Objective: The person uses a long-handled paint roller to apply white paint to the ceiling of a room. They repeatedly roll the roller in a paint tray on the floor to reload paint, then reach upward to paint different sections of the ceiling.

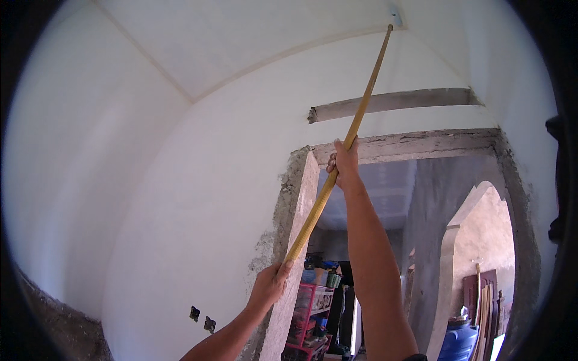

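A long yellowish wooden pole point(314, 215) slants up and to the right across the view. Low on it, my left hand point(269, 287) is closed around the shaft. Farther up, my right hand point(345, 163) grips it, arm stretched out in front of the doorway. At the pole's far end a small pale-blue and white head point(395, 16) is up by the ceiling corner; it may be a paint roller, but it is too small and pale to be sure. The white wall point(198, 198) and white ceiling point(229, 36) surround it.
A rough, unframed doorway point(295, 192) opens ahead, with a narrow slot point(391, 103) above it. Through it stand a red shelf point(308, 313) with stored goods, a blue barrel point(459, 342) and leaning wood strips point(483, 319). Two wall-box holes point(209, 324) sit low left.
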Demonstrator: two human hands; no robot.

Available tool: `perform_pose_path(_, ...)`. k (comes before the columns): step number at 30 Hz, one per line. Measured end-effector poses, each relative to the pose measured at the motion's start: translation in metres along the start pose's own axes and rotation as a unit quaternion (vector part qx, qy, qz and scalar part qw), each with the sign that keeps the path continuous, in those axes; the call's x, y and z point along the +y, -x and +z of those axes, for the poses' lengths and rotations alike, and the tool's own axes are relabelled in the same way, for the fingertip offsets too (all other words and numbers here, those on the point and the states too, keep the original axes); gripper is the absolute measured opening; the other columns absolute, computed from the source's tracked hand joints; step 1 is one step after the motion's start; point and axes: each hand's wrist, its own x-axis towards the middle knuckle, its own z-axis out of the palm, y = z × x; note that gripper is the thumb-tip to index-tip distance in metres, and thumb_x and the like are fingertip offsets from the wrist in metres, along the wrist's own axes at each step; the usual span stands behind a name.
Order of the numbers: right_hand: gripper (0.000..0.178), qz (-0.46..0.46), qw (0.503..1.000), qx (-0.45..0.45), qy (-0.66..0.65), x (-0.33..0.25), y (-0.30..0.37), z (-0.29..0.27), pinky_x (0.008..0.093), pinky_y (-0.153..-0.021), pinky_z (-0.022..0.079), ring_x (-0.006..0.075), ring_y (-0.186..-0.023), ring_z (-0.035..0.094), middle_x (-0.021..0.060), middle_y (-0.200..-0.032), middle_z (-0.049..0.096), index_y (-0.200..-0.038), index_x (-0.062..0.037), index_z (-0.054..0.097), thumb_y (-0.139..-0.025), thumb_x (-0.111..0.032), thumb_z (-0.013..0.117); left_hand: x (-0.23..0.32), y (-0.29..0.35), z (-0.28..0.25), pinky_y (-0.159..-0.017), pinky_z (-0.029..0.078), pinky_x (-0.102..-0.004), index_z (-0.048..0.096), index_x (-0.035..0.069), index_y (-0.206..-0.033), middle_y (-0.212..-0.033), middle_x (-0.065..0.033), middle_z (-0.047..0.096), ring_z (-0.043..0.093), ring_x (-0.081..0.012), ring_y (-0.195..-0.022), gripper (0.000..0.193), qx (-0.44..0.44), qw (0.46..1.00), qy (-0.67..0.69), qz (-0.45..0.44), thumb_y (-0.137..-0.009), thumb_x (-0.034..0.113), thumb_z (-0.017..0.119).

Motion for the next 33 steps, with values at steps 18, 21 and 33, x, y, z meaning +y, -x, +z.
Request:
perform_pose_path(18, 0.054, 0.016, 0.999, -0.022, -0.030, 0.032, -0.007, 0.034, 0.0276, -0.042, 0.043, 0.0103, -0.049, 0.043, 0.0020, -0.072, 0.045, -0.141, -0.0314, 0.027, -0.100, -0.016, 0.059, -0.003, 0.003, -0.027, -0.038, 0.036, -0.0280, 0.053, 0.009, -0.076, -0.054, 0.0017, 0.048, 0.044, -0.0091, -0.039, 0.064, 0.047, 0.998, -0.030, -0.010, -0.102, 0.067, 0.048)
perform_pose_path(21, 0.073, 0.026, 0.998, -0.027, -0.041, 0.050, -0.006, 0.043, 0.0312, -0.038, 0.045, 0.0125, -0.047, 0.045, 0.0042, -0.071, 0.047, -0.155, -0.0301, 0.016, -0.098, -0.012, 0.058, -0.009, 0.005, -0.035, -0.041, 0.038, -0.0287, 0.055, 0.007, -0.079, -0.056, 0.0011, 0.048, 0.047, -0.0090, -0.044, 0.066, 0.042, 0.998, -0.029, -0.036, -0.101, 0.068, 0.050)
perform_pose_path(33, 0.058, 0.071, 0.994, -0.040, -0.068, 0.109, 0.020, 0.087, 0.0274, -0.043, 0.043, 0.0106, -0.051, 0.045, 0.0023, -0.073, 0.046, -0.144, -0.0300, 0.027, -0.099, -0.012, 0.059, -0.067, -0.001, -0.079, -0.041, 0.038, -0.0282, 0.056, 0.005, -0.081, -0.058, 0.0020, 0.047, 0.047, -0.0083, -0.046, 0.066, 0.057, 0.996, -0.006, -0.065, -0.100, 0.068, 0.052)
